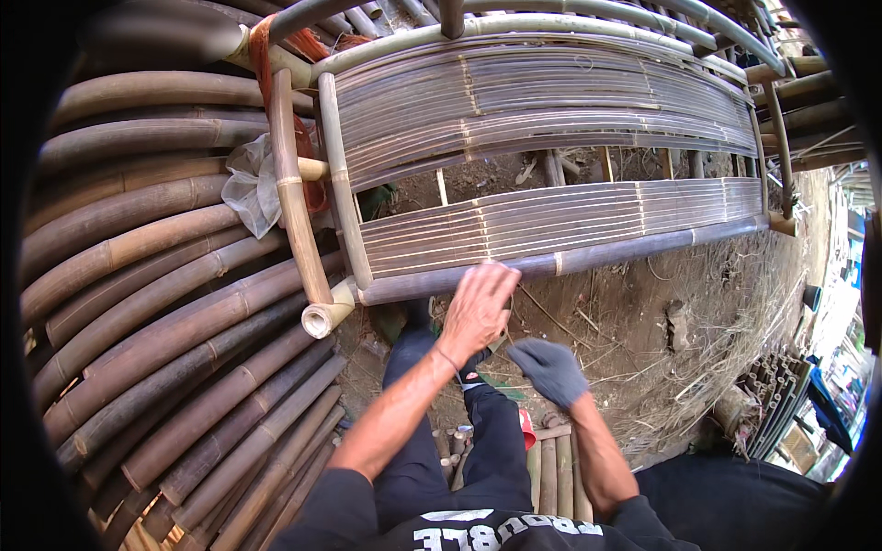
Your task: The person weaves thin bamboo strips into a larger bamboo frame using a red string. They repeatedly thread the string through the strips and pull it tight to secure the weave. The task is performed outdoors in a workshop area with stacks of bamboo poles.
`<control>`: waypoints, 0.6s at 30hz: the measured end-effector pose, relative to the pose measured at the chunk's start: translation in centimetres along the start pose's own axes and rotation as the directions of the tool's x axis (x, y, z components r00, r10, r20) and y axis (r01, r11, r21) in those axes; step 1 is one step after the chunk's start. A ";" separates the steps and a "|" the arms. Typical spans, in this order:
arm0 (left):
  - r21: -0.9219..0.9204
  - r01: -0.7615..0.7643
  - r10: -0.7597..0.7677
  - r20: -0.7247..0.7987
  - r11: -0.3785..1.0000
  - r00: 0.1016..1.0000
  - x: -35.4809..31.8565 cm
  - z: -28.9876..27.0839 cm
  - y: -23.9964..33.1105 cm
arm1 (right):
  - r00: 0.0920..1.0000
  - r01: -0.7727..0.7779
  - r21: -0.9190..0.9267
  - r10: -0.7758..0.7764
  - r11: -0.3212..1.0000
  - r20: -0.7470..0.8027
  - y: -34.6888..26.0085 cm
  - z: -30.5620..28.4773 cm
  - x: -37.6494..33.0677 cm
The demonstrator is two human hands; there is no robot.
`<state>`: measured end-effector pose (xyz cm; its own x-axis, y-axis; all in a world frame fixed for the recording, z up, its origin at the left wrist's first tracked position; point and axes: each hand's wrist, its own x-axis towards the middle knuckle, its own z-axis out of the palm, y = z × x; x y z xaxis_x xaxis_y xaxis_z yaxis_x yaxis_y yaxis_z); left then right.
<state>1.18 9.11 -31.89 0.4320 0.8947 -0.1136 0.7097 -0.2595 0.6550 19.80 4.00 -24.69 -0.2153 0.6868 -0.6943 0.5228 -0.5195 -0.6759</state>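
A long bamboo bench (588, 264) lies across the view, with a slatted seat of thin split-bamboo strips (560, 218) in front and more strips behind. A gap shows between the two groups of strips. My bare left hand (478, 310) is at the front rail, fingers stretched out and slightly blurred; whether they touch the rail is hard to tell. To its right and nearer to me, my right hand (549, 371) wears a grey glove. Its fingers curl inward, and a thin strip seems to show at their tips, too blurred to name.
Stacked bamboo poles (175, 266) fill the left side. A clear plastic bag (253, 184) hangs by the bench's left post, near orange netting (262, 55). Below me are a bamboo-pole seat (558, 473) and a red object (526, 428). Shavings litter the dirt floor (634, 340).
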 end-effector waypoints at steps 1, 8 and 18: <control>-0.117 -0.165 0.165 -0.010 0.979 0.986 0.6 0.1 -1.5 | 0.996 0.065 -0.045 -0.062 0.997 0.068 -1.9 -2.3 -1.5; -0.123 0.440 -0.457 -0.209 0.889 0.864 8.2 -3.0 -18.3 | 0.849 0.111 -0.052 -0.121 0.993 -0.514 -2.3 -14.3 11.5; -0.032 0.477 -0.407 0.473 0.878 0.781 10.7 2.2 -32.7 | 0.793 -0.183 -0.857 -0.443 0.481 -0.418 1.3 -5.7 35.7</control>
<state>-16.13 26.36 -56.19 0.3120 0.6326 -0.7088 0.8118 0.2102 0.5448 17.45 30.76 -48.95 -0.0578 0.9873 -0.1483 0.9981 0.0605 0.0140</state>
